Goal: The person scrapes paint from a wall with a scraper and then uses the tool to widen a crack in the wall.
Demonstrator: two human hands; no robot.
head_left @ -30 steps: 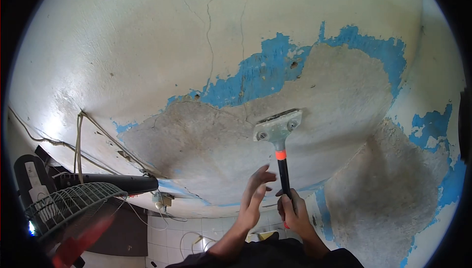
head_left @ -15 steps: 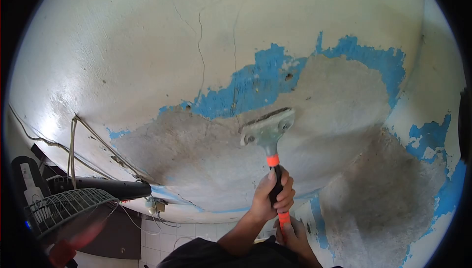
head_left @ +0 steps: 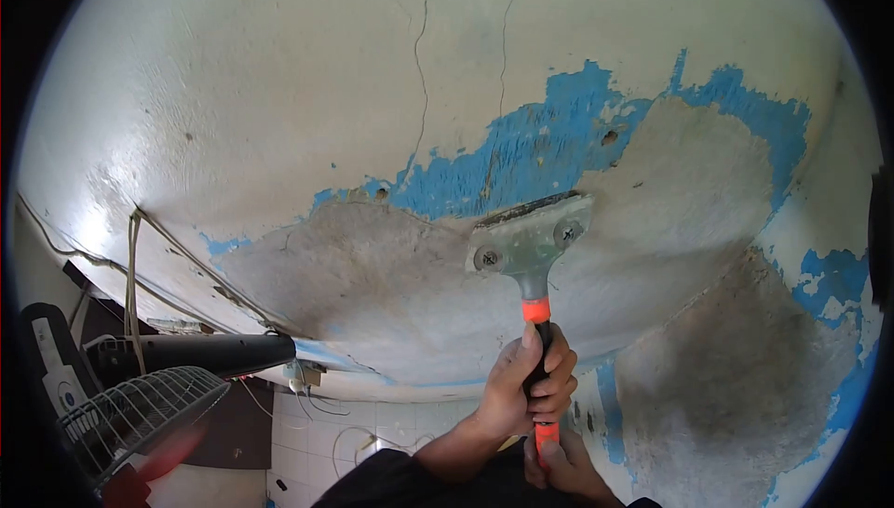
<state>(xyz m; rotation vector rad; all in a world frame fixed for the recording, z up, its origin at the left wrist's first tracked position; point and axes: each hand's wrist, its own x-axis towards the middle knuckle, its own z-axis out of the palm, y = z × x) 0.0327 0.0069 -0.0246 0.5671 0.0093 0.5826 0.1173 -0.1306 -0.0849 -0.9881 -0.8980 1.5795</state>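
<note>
My left hand (head_left: 531,378) is closed around the black part of the handle of a wall scraper (head_left: 533,257). Below it, my right hand (head_left: 563,461) grips the orange end of the same handle. The scraper's wide greyish head has two screws and points up the wall, its blade edge at the lower border of a patch of blue paint (head_left: 531,156). Whether the blade touches the wall is hard to tell. Bare grey plaster (head_left: 372,266) spreads beneath and to both sides of the head.
Cream paint with thin cracks (head_left: 421,61) covers the upper wall (head_left: 279,70). At lower left stand a fan (head_left: 149,406) with a wire guard and a black cylindrical object (head_left: 205,359). Loose cables (head_left: 135,275) run along the wall. White tiles (head_left: 317,433) show below.
The view has shifted, so the wall appears further right. Against the wall, the scraper head has moved a little left along the blue paint's lower edge. Both hands keep their grip.
</note>
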